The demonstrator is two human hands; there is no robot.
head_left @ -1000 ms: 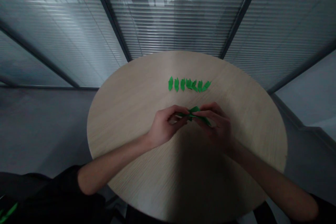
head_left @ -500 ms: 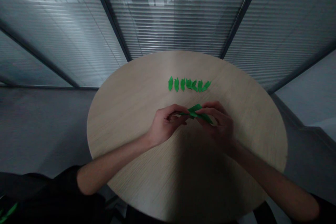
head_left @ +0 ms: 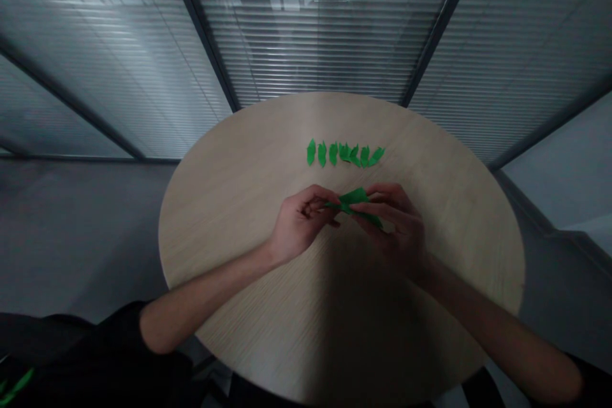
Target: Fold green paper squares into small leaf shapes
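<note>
Over the middle of the table, a piece of green paper (head_left: 354, 196) is held between my two hands, partly folded, with a flap standing up. My left hand (head_left: 306, 217) pinches its left end between thumb and fingers. My right hand (head_left: 396, 223) grips the right side, fingers lying across the paper. Part of the paper is hidden behind the fingers. Just beyond my hands lie several small folded green paper pieces (head_left: 333, 153), pointed at the ends, set in a row. Those toward the right lean and touch or overlap.
The pale wooden round table (head_left: 229, 166) reaches out on both sides of my arms. Behind it stand glass panels with blinds (head_left: 315, 57) and dark frames. Grey floor (head_left: 86, 223) shows to the left. A green strip (head_left: 18, 387) is at the lower left corner.
The green paper has shifted slightly left and its upper flap looks wider. The fingers of my right hand have moved a little left across it. The row of pieces is unchanged.
</note>
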